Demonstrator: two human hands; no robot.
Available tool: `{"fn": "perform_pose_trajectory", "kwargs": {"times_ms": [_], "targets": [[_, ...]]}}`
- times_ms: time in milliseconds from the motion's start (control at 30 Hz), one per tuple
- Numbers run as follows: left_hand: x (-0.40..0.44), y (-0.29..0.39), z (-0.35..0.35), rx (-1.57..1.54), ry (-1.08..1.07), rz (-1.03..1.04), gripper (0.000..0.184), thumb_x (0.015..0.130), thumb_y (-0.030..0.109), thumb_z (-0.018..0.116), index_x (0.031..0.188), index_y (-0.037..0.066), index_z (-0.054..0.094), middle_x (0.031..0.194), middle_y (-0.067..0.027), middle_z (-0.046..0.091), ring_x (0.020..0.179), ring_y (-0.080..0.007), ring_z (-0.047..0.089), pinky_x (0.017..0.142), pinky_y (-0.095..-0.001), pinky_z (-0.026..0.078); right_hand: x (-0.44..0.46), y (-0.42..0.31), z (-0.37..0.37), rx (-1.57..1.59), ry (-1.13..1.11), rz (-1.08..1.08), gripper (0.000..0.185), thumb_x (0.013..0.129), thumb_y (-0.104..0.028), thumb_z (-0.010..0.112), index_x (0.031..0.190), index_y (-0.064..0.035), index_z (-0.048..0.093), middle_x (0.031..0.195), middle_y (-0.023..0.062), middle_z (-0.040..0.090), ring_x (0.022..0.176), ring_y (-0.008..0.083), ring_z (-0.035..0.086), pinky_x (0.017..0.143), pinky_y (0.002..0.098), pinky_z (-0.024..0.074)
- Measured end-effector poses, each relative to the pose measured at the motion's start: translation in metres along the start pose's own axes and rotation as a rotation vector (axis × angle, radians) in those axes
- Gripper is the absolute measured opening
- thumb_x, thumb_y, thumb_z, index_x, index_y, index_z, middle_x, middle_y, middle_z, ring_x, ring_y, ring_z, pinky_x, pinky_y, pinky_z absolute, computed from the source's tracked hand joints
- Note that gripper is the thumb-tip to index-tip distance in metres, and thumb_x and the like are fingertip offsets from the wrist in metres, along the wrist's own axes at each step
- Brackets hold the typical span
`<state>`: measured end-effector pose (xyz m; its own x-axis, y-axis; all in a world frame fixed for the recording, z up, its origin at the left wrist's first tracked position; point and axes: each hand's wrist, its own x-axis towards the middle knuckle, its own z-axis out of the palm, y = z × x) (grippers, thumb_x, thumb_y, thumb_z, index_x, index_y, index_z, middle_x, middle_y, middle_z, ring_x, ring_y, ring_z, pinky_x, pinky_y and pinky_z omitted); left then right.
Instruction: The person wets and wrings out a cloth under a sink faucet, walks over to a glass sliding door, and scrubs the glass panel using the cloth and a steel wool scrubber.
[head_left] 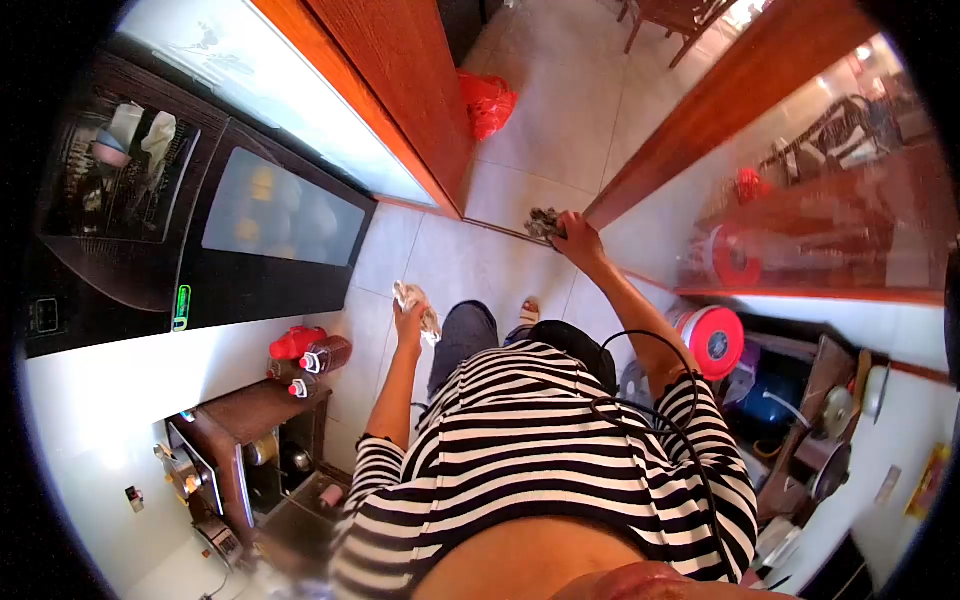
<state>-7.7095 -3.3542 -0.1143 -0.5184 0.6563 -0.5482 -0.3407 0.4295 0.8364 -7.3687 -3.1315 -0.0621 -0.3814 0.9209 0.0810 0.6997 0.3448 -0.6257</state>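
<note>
My left hand (408, 318) is closed around a crumpled pale cloth (422, 306), held out over the tiled floor beside my leg. Farther forward, my right hand (577, 238) grips a bunched dark grey cloth (544, 224) close to the edge of the wooden door frame (640, 170). Both cloths stick out past my fingers. Whether the grey cloth touches the frame I cannot tell.
A black cabinet (115, 285) stands at the left, with bottles (326, 355) and a low wooden shelf (245, 410) below it. A red bag (487, 103) lies beyond the doorway. At the right are a red-rimmed round container (714, 342) and shelving with pots.
</note>
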Motion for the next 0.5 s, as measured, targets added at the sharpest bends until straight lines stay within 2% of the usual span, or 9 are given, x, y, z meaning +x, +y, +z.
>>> {"fn": "perform_pose_trajectory", "kwargs": {"times_ms": [33, 200, 233, 300, 367, 400, 433, 500], "targets": [[0.018, 0.005, 0.017, 0.003, -0.034, 0.069, 0.064, 0.072, 0.015, 0.068, 0.128, 0.013, 0.036, 0.100, -0.0078, 0.056, 0.083, -0.0195, 0.060, 0.067, -0.0346, 0.052, 0.019, -0.003, -0.002, 0.010, 0.006, 0.000, 0.031, 0.072, -0.018, 0.068, 0.093, -0.0086, 0.047, 0.095, 0.0127, 0.054, 0.084, 0.0361, 0.055, 0.068, 0.0442, 0.0449], [0.098, 0.048, 0.115, 0.086, -0.136, 0.142, 0.058, 0.073, 0.013, 0.068, 0.125, 0.009, 0.042, 0.097, -0.0074, 0.058, 0.083, -0.0175, 0.058, 0.072, -0.0305, 0.049, 0.101, -0.003, -0.007, 0.059, 0.106, 0.031, 0.031, 0.072, -0.019, 0.069, 0.094, -0.0097, 0.048, 0.094, 0.0147, 0.054, 0.083, 0.0378, 0.056, 0.067, 0.0464, 0.0448], [0.115, 0.061, 0.130, 0.147, -0.188, 0.078, 0.065, 0.071, 0.012, 0.069, 0.129, 0.005, 0.039, 0.109, -0.0092, 0.057, 0.096, -0.0193, 0.056, 0.081, -0.0311, 0.047, 0.115, -0.002, -0.007, 0.054, 0.141, 0.058, 0.033, 0.072, -0.020, 0.070, 0.094, -0.0102, 0.048, 0.093, 0.0152, 0.055, 0.083, 0.0383, 0.056, 0.066, 0.0472, 0.0451], [0.145, 0.093, 0.173, 0.057, -0.304, 0.019, 0.065, 0.071, 0.013, 0.068, 0.129, 0.006, 0.039, 0.113, -0.0093, 0.056, 0.099, -0.0190, 0.055, 0.081, -0.0313, 0.047, 0.144, -0.002, -0.006, 0.075, 0.206, 0.104, 0.032, 0.073, -0.019, 0.069, 0.095, -0.0101, 0.047, 0.094, 0.0159, 0.055, 0.082, 0.0388, 0.056, 0.065, 0.0474, 0.0448], [0.192, 0.111, 0.211, 0.152, -0.370, 0.165, 0.061, 0.071, 0.013, 0.067, 0.126, 0.008, 0.042, 0.111, -0.0088, 0.057, 0.097, -0.0194, 0.057, 0.081, -0.0317, 0.047, 0.179, 0.006, 0.000, 0.064, 0.284, 0.143, 0.032, 0.074, -0.019, 0.068, 0.095, -0.0102, 0.047, 0.095, 0.0165, 0.055, 0.082, 0.0389, 0.056, 0.065, 0.0473, 0.0450], [0.226, 0.114, 0.225, 0.179, -0.461, 0.059, 0.056, 0.071, 0.012, 0.066, 0.123, 0.009, 0.045, 0.106, -0.0077, 0.059, 0.093, -0.0205, 0.058, 0.080, -0.0329, 0.048, 0.197, 0.016, 0.004, 0.072, 0.310, 0.181, 0.034, 0.073, -0.020, 0.069, 0.097, -0.0104, 0.047, 0.094, 0.0176, 0.055, 0.082, 0.0389, 0.057, 0.066, 0.0471, 0.0460], [0.246, 0.126, 0.245, 0.232, -0.434, 0.227, 0.056, 0.069, 0.014, 0.067, 0.121, 0.008, 0.047, 0.103, -0.0089, 0.061, 0.091, -0.0219, 0.059, 0.078, -0.0338, 0.049, 0.213, 0.019, 0.006, 0.050, 0.305, 0.273, 0.033, 0.072, -0.020, 0.068, 0.096, -0.0099, 0.047, 0.094, 0.0168, 0.055, 0.083, 0.0384, 0.056, 0.067, 0.0465, 0.0458], [0.277, 0.152, 0.279, 0.396, -0.386, 0.283, 0.061, 0.066, 0.017, 0.068, 0.123, 0.008, 0.047, 0.103, -0.0105, 0.061, 0.090, -0.0229, 0.060, 0.078, -0.0345, 0.049, 0.232, 0.029, 0.003, 0.003, 0.289, 0.458, 0.032, 0.072, -0.021, 0.068, 0.094, -0.0090, 0.048, 0.095, 0.0154, 0.055, 0.084, 0.0374, 0.055, 0.070, 0.0452, 0.0453]]}}
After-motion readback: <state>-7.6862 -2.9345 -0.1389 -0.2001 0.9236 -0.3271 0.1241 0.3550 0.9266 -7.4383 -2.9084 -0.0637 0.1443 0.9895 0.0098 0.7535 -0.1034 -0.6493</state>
